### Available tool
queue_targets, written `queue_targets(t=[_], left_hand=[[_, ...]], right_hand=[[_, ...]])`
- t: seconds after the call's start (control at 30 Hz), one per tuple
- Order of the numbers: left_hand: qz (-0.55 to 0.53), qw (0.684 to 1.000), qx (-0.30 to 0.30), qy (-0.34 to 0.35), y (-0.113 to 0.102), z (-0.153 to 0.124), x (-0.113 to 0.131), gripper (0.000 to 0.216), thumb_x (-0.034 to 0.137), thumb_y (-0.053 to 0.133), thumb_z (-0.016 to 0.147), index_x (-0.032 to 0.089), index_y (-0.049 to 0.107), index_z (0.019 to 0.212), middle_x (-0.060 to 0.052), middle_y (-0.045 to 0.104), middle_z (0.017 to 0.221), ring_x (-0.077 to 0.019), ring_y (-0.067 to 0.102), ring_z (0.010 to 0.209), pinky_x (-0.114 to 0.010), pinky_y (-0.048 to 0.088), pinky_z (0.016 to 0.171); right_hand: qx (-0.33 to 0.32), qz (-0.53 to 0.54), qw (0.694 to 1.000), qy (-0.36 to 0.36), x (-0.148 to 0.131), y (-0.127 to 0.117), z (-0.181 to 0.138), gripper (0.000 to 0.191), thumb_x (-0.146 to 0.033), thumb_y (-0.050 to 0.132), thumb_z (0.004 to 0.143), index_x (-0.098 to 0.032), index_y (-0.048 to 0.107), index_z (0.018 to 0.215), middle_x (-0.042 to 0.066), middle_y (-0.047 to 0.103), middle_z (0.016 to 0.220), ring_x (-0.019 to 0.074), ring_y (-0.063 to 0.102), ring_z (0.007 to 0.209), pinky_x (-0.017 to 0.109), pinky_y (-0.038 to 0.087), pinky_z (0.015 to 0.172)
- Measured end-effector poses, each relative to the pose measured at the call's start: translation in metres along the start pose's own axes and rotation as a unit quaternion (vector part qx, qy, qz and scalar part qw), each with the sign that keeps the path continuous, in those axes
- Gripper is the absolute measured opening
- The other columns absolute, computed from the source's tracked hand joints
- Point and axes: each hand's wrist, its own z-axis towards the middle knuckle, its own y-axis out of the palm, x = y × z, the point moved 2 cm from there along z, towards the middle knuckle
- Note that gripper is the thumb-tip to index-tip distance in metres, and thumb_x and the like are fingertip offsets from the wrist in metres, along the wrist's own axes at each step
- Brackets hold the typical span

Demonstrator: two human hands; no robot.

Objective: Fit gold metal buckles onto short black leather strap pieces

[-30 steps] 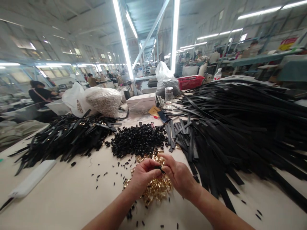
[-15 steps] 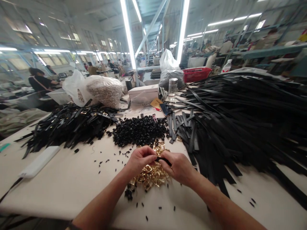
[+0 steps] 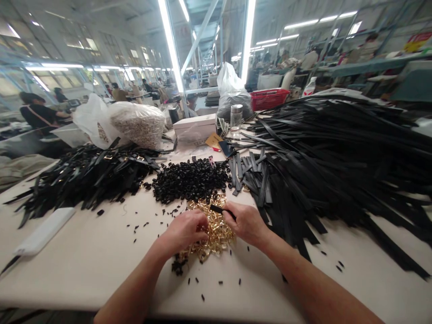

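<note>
My right hand [image 3: 248, 222] is closed on a black strap [image 3: 218, 209], whose flat end sticks out to the left past the fingers. Under it lies a heap of gold metal buckles [image 3: 218, 231]. At the left side of this heap, my left hand [image 3: 189, 229] hovers low with curled fingers. A gap shows between its thumb and fingers, and I see nothing held there; the fingertips are partly hidden. Just behind the buckles is a mound of small black loops [image 3: 189, 180].
Long black straps [image 3: 324, 148] cover the right side, with short cut strips [image 3: 249, 168] beside them. Straps with buckles [image 3: 91, 175] are piled left, near a white power strip [image 3: 45, 231]. A glass jar [image 3: 236, 119], white box [image 3: 195, 126] and filled plastic bag [image 3: 137, 123] stand behind.
My hands have parted. The left let go of the strap and moved left and down to the buckles; the right still holds the strap. The whole view has shifted slightly.
</note>
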Motion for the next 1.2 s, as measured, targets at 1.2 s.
queue_targets(t=[1.2], left_hand=[[-0.562, 0.798, 0.16, -0.144, 0.009, 0.015, -0.008, 0.03, 0.037, 0.081, 0.065, 0.016, 0.072, 0.084, -0.001, 0.066, 0.071, -0.0093, 0.055, 0.057, -0.02, 0.045, 0.057]], right_hand=[[-0.043, 0.358, 0.932, 0.047, -0.011, 0.007, -0.003, 0.014, -0.024, 0.054, 0.085, -0.017, 0.065, 0.082, -0.002, 0.059, 0.067, 0.0094, 0.052, 0.059, 0.02, 0.04, 0.056]])
